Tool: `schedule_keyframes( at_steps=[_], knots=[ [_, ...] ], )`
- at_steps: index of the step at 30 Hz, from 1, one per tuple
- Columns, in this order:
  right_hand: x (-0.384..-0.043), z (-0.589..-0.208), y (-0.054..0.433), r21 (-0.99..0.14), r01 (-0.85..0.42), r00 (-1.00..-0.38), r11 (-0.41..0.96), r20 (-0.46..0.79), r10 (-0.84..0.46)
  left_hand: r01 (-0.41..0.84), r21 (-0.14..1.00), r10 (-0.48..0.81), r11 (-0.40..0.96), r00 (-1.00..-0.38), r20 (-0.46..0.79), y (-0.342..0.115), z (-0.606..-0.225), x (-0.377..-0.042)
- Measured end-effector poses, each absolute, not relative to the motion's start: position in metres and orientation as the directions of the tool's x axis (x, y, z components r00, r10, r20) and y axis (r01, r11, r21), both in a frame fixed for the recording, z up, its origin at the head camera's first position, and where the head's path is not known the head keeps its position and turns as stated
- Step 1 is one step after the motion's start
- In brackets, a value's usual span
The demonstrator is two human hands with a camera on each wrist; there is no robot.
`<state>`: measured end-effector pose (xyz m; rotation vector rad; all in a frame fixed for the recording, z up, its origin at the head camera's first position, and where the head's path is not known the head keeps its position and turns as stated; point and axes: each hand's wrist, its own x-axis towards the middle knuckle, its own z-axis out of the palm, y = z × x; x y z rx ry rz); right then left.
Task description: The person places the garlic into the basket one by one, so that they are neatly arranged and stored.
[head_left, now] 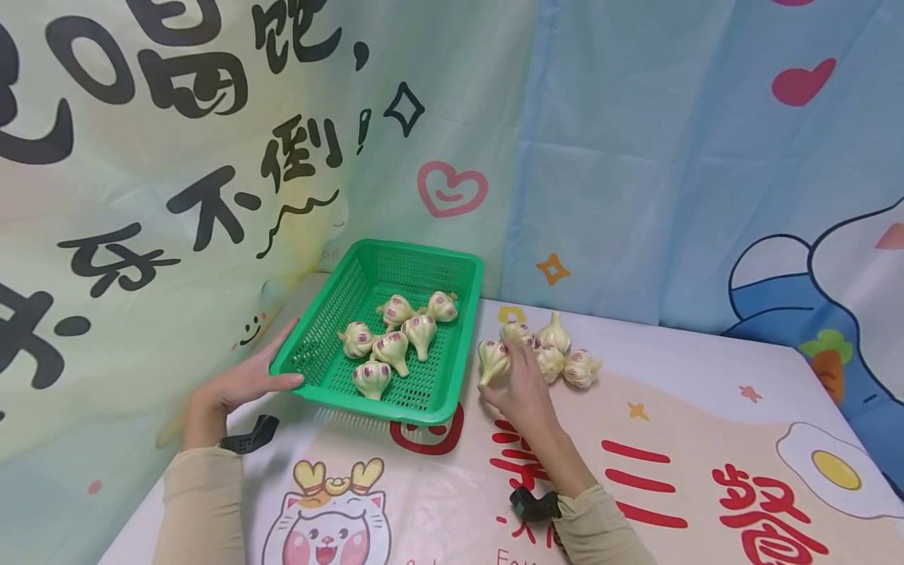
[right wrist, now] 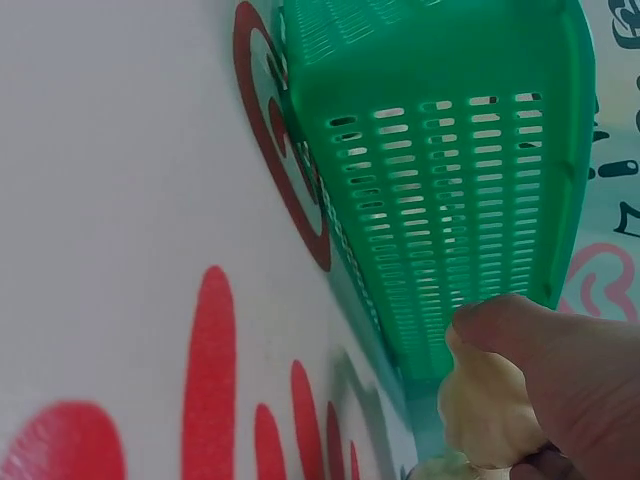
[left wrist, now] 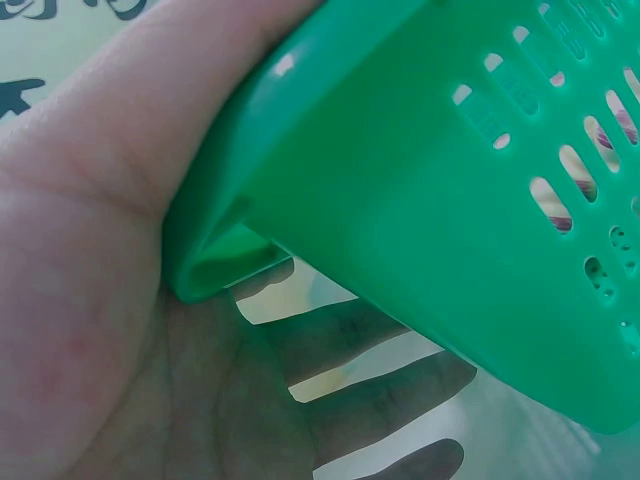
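My left hand [head_left: 247,380] grips the near left corner of a green plastic basket [head_left: 462,345], thumb over the rim and fingers spread beneath it in the left wrist view. Several garlic bulbs [head_left: 391,351], cream with purple patches, lie inside on the perforated floor. Just right of the basket, my right hand [head_left: 526,392] pinches a garlic bulb [head_left: 493,359] between thumb and fingers. The right wrist view shows that bulb [right wrist: 485,405] partly covered by the hand, close to the basket's side wall [right wrist: 440,190]. More garlic bulbs [head_left: 581,369] sit clustered on the table beyond the hand.
The table wears a printed cloth [head_left: 678,439] with red characters, a cat and a fried egg. Printed curtains rise at the left [head_left: 141,259] and along the back [head_left: 600,196]. The basket stands near where they meet.
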<state>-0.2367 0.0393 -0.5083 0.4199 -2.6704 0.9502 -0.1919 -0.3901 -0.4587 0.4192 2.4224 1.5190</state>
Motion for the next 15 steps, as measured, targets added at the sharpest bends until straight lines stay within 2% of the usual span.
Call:
schedule_keyframes(
  at_steps=[15],
  knots=[
    [-0.2353,-0.4984,0.0425,-0.574,-0.401,-0.899,0.714,0.397,-0.185,0.102,0.89,0.353,0.444,-0.933,-0.069,-0.3899,-0.4581,-0.1923]
  ],
)
